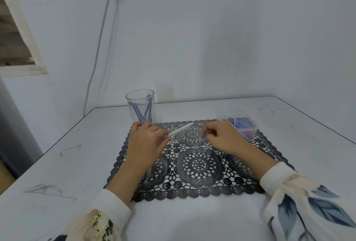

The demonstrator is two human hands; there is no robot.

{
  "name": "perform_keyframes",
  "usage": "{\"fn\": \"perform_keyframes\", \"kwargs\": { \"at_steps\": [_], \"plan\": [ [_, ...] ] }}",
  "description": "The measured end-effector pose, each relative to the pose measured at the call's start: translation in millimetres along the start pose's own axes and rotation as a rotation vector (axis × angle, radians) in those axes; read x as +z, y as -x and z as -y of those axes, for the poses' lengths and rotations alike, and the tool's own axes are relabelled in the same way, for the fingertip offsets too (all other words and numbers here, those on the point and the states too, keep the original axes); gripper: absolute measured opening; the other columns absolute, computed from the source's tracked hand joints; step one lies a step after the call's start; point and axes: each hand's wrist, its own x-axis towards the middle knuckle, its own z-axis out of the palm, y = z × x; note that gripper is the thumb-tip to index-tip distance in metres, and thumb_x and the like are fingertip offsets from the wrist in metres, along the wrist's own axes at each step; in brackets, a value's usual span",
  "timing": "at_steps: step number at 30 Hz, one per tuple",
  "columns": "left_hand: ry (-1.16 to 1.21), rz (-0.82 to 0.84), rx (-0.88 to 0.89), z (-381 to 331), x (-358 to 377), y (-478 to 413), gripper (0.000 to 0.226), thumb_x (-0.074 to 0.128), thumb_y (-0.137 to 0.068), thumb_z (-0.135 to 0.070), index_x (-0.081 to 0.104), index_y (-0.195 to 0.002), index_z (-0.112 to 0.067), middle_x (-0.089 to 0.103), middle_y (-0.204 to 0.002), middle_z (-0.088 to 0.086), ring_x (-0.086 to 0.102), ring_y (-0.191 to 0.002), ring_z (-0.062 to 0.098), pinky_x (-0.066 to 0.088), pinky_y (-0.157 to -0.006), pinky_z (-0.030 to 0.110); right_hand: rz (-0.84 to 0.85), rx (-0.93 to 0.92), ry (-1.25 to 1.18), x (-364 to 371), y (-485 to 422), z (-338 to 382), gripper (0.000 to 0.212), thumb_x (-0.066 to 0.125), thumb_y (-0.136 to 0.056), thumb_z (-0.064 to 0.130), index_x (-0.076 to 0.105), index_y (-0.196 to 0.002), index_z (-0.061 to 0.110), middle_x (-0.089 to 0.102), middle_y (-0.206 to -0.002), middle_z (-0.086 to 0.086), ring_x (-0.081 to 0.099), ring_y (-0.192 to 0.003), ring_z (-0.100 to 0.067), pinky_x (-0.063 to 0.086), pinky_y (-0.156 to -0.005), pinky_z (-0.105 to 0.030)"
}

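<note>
White wall backs a scuffed white worktop [57, 163] carrying one black lace placemat [200, 165]. At the mat's far left corner stands one clear tumbler [141, 104] with several blue sticks [137, 113] leaning inside, too overlapped to count. The left hand [146, 144] curls around one clear pen barrel [181, 129], which slants up to the right above the mat. One small blue cap [205, 150] lies mid-mat. The right hand [225, 138] presses thumb to forefinger; whether anything sits between them cannot be told. One clear box [248, 132] of blue and red pieces stands just behind it.

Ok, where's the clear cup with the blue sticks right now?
Head view, left of centre: the cup stands just behind the left hand, at the black mat's far left corner.
</note>
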Motion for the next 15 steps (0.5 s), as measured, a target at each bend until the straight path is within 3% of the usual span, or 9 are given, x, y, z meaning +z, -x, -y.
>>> {"fn": "perform_keyframes", "kwargs": {
  "at_steps": [3,7,12,15],
  "plan": [
    [-0.005,-0.002,0.001,0.6,0.8,-0.1,0.012,0.079,-0.071,-0.034,0.074,-0.078,-0.026,0.069,-0.072,-0.01,0.06,-0.074,0.017,0.03,-0.082,0.034,0.133,-0.174,0.287,-1.9,4.4,4.1,0.019,0.051,-0.083,0.025,0.068,-0.09,0.031,0.061,-0.069,0.012,0.047,-0.059,0.0,0.041,-0.056,-0.021],
    [-0.003,-0.012,-0.001,0.9,1.8,-0.4,0.013,0.079,-0.071,-0.034,0.074,-0.078,-0.025,0.069,-0.071,-0.01,0.06,-0.073,0.017,0.03,-0.082,0.035,0.218,-0.277,0.4,0.7,4.1,3.8,0.02,0.053,-0.084,0.042,0.066,-0.096,0.033,0.059,-0.078,0.013,0.052,-0.077,-0.001,0.047,-0.063,-0.024],
    [-0.003,-0.016,-0.002,1.1,2.3,0.3,0.012,0.079,-0.071,-0.034,0.074,-0.078,-0.025,0.069,-0.071,-0.01,0.059,-0.073,0.017,0.031,-0.081,0.036,0.294,-0.288,0.361,2.2,3.1,1.9,0.013,0.059,-0.082,0.03,0.07,-0.089,0.03,0.058,-0.079,0.015,0.055,-0.082,-0.005,0.049,-0.072,-0.029],
    [-0.004,-0.013,-0.005,1.4,2.5,0.2,0.012,0.079,-0.072,-0.034,0.074,-0.078,-0.025,0.069,-0.07,-0.01,0.059,-0.073,0.017,0.032,-0.082,0.036,0.277,-0.265,0.297,3.3,2.0,2.6,0.015,0.061,-0.084,0.024,0.073,-0.093,0.024,0.057,-0.081,0.014,0.055,-0.081,-0.005,0.046,-0.074,-0.024]
  ]
}}
